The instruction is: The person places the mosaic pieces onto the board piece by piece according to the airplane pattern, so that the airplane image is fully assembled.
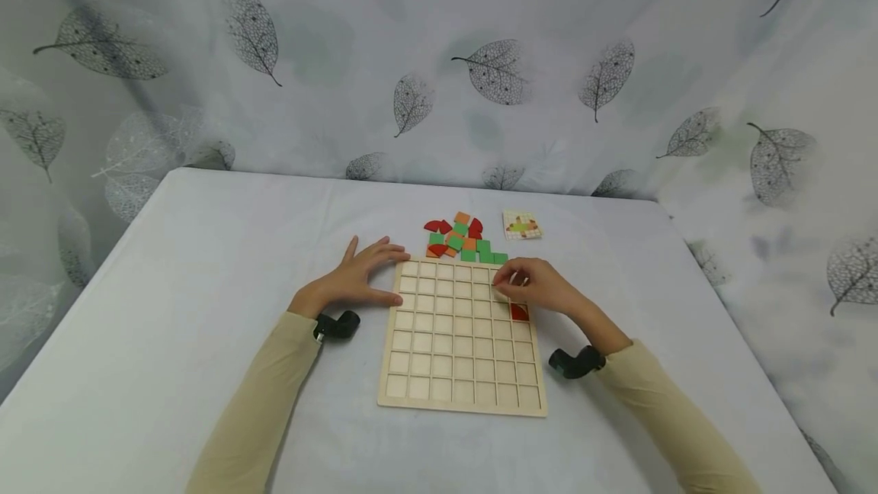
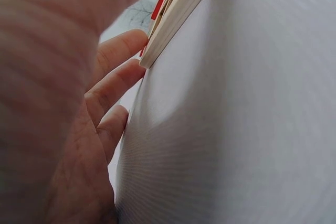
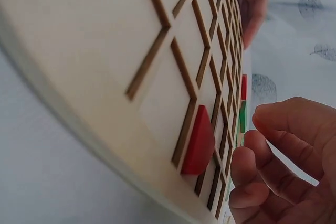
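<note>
A square wooden grid board point(image 1: 381, 391) lies on the table. One red curved-edge piece point(image 1: 519, 312) sits in a cell near its right edge; the right wrist view shows this red piece point(image 3: 199, 142) up close. My left hand point(image 1: 360, 277) has its fingers spread around the board's upper left corner, thumb and fingertips right at the edge. In the left wrist view, the fingers point(image 2: 118, 80) reach the wooden rim. Over the board's upper right part is my right hand point(image 1: 538, 284), fingers loosely bent, with no piece showing between the fingertips.
Just beyond the board's far edge lies a loose pile of green squares point(image 1: 483, 246), red curved pieces point(image 1: 475, 227) and orange squares point(image 1: 463, 217). A small pattern card point(image 1: 521, 225) lies to their right. A leaf-print curtain point(image 1: 439, 59) hangs behind the white-covered table point(image 1: 240, 250).
</note>
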`<state>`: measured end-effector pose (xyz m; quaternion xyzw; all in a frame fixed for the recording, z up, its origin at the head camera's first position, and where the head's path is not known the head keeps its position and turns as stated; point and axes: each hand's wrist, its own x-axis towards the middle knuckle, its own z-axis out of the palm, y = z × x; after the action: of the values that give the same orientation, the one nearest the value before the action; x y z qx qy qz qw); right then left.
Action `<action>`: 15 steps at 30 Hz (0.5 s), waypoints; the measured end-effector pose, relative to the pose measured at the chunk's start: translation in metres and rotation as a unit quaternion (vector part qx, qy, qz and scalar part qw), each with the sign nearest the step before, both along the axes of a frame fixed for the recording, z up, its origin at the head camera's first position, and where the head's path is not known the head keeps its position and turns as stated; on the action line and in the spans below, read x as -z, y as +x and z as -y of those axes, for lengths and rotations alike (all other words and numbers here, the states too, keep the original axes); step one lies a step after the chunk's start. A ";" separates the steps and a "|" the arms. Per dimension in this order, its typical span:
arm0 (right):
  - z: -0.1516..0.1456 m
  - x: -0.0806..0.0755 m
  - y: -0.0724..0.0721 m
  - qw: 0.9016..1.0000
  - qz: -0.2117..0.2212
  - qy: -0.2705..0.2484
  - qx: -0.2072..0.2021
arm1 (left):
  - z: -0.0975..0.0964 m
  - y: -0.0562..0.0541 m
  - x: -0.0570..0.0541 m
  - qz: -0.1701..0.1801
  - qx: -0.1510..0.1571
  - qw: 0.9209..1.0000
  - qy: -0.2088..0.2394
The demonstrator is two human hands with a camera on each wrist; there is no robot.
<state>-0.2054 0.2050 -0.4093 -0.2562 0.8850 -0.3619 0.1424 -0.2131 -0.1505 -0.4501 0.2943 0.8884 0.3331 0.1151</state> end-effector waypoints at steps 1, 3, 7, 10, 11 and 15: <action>0.002 -0.001 -0.002 1.000 0.000 0.000 -0.003 | 0.000 0.000 0.000 0.000 -0.001 1.000 0.000; 0.006 -0.002 -0.005 1.000 0.002 -0.003 -0.010 | 0.001 -0.001 0.000 0.000 -0.001 1.000 -0.001; 0.013 -0.003 -0.012 1.000 -0.007 -0.005 -0.019 | 0.001 -0.001 0.001 0.000 0.000 1.000 0.003; 0.016 -0.004 -0.018 1.000 -0.015 -0.003 -0.023 | 0.001 -0.001 0.002 0.001 0.000 1.000 0.004; 0.017 -0.005 -0.019 0.999 -0.018 -0.003 -0.026 | 0.001 -0.002 0.003 0.001 0.000 1.000 0.004; 0.021 -0.006 -0.025 0.999 -0.029 -0.006 -0.036 | 0.001 -0.001 0.001 0.001 0.000 1.000 0.004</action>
<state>-0.2300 0.1839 -0.4033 -0.2990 0.8766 -0.3546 0.1279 -0.2139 -0.1516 -0.4514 0.2948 0.8870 0.3366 0.1146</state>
